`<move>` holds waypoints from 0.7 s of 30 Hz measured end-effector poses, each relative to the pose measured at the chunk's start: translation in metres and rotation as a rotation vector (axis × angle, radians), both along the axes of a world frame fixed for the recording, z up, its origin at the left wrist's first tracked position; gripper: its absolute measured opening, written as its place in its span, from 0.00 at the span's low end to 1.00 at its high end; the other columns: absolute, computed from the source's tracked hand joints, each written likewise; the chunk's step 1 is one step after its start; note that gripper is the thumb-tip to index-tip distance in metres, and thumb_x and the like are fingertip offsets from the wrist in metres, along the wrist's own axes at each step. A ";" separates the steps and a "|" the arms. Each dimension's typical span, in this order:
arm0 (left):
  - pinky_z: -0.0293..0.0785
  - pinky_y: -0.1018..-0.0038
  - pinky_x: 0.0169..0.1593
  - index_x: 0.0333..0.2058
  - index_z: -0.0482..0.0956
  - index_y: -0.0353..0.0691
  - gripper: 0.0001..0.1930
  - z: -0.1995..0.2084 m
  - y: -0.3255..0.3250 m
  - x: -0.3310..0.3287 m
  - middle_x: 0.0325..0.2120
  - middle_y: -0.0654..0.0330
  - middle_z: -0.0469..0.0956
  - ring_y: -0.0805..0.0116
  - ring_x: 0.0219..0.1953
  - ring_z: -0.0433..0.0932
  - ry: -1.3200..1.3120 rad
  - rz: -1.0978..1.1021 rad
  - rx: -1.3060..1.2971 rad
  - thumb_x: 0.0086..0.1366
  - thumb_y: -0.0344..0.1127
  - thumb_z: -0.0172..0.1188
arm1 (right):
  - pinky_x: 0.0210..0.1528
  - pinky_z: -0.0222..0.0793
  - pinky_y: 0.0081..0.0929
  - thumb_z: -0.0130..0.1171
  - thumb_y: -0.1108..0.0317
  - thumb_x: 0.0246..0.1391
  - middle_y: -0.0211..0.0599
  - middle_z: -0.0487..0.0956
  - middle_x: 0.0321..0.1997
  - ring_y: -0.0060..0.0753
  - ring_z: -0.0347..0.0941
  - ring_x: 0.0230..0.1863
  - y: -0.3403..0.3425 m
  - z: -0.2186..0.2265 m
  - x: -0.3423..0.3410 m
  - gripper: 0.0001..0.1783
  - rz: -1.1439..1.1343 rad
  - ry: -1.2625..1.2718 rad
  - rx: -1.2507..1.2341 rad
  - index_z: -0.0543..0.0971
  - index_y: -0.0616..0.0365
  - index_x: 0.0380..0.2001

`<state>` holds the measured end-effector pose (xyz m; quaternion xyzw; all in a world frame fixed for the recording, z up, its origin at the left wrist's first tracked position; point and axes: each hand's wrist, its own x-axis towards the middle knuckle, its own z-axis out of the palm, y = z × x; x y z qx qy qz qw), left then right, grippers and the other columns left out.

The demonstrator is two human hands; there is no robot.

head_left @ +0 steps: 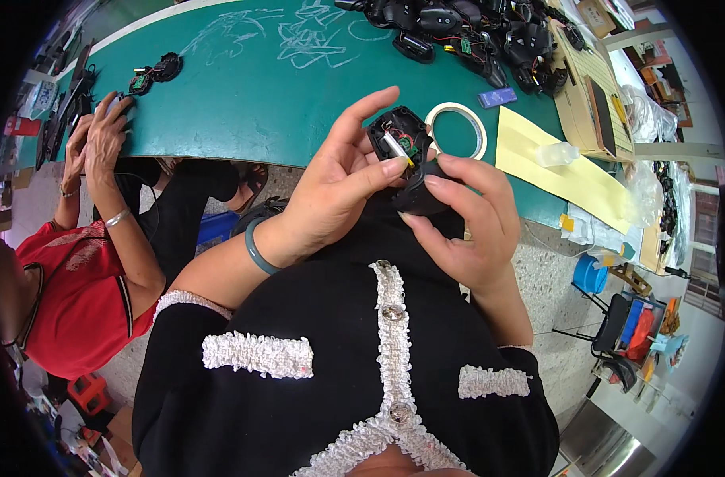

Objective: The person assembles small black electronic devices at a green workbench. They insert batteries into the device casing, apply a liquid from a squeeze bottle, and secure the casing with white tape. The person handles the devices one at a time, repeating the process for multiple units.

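Between my hands, near the table's front edge, is an opened black plastic device with a green circuit board, thin wires and a silvery cylinder inside. My left hand grips the device, with the thumb over its lower end and the index finger stretched away above it. A separate-looking curved black cover is pinched in the fingers of my right hand, against the device's lower right end. Whether the two parts touch or are joined there is hidden by my fingers.
A roll of tape lies just beyond my right hand, beside a yellow sheet and a blue block. Black device parts are heaped at the far right of the green table. At left, a co-worker's hands work.
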<state>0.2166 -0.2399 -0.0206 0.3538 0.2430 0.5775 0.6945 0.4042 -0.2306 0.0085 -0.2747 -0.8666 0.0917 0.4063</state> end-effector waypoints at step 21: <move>0.67 0.65 0.61 0.61 0.64 0.38 0.34 -0.004 0.004 -0.015 0.60 0.51 0.63 0.61 0.63 0.63 0.488 -0.014 0.508 0.55 0.19 0.62 | 0.56 0.66 0.33 0.73 0.75 0.35 0.48 0.75 0.50 0.42 0.71 0.54 0.002 -0.003 0.006 0.30 0.070 0.359 -0.529 0.73 0.62 0.45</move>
